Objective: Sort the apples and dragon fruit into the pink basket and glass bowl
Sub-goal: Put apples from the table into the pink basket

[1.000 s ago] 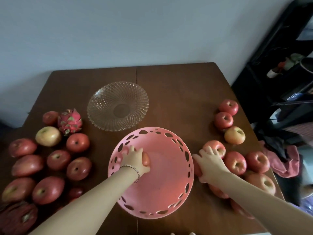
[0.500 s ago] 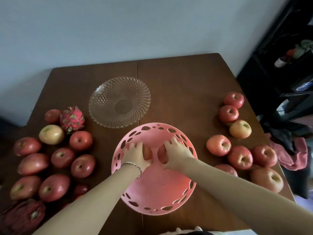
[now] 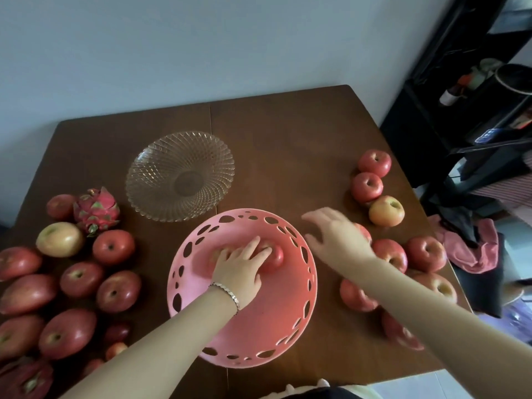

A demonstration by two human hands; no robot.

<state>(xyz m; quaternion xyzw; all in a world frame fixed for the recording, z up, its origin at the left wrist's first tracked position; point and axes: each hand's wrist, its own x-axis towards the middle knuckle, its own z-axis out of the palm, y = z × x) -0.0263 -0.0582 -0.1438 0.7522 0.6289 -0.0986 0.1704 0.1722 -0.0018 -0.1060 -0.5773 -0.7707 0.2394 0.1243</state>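
Observation:
The pink basket [image 3: 273,321] sits at the table's near middle with two red apples in it. My left hand [image 3: 239,267] lies inside it, fingers spread over both fruits, reaching onto the right apple [image 3: 277,256]. My right hand [image 3: 336,237] hovers blurred with spread fingers just right of the basket, holding nothing, beside the right group of apples [image 3: 426,253]. The glass bowl [image 3: 149,156] stands empty behind the basket. A pink dragon fruit [image 3: 96,210] rests at the left among several apples [image 3: 113,246]. Another dragon fruit [image 3: 26,378] shows at the bottom left.
The brown wooden table [image 3: 288,133] ends at a pale wall behind. A black shelf unit [image 3: 460,110] with clutter stands to the right. A pink cloth [image 3: 466,249] hangs off the table's right edge.
My right hand left an apple in the basket and moved out to the right, fingers spread. My left hand stayed in the basket and stretched over both apples.

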